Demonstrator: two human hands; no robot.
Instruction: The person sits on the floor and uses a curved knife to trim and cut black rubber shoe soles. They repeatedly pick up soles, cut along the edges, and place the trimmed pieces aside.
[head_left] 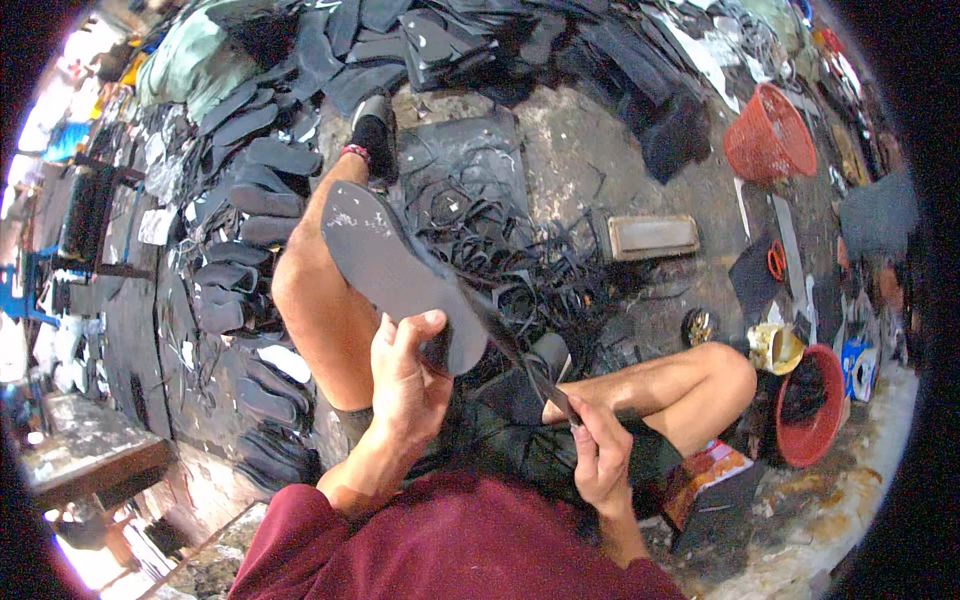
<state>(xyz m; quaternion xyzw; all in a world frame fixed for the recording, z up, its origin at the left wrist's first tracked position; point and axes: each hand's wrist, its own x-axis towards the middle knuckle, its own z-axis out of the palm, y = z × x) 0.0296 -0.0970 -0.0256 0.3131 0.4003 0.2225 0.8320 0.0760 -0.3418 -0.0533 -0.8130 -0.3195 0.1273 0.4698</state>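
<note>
A dark grey shoe sole (pixel 390 262) is tilted above my lap, its toe end toward the far left. My left hand (pixel 408 375) grips it near the heel, thumb lying on the flat face. From the sole's right edge a narrow black strip (pixel 527 365) runs down to my right hand (pixel 603 452). Its end is pinched between my right thumb and fingers, and the strip looks taut. Whether it is still joined along the sole's edge I cannot tell. Beneath, a tangled heap of black strips (pixel 520 270) lies on the floor between my legs.
Dark soles (pixel 265 200) lie in rows at left; more black pieces (pixel 430 45) are piled at the far side. To the right are a pale rectangular block (pixel 653 237), orange-handled scissors (pixel 776 260), a yellowish can (pixel 778 350) and two red baskets, one upper (pixel 765 135), one lower (pixel 825 440).
</note>
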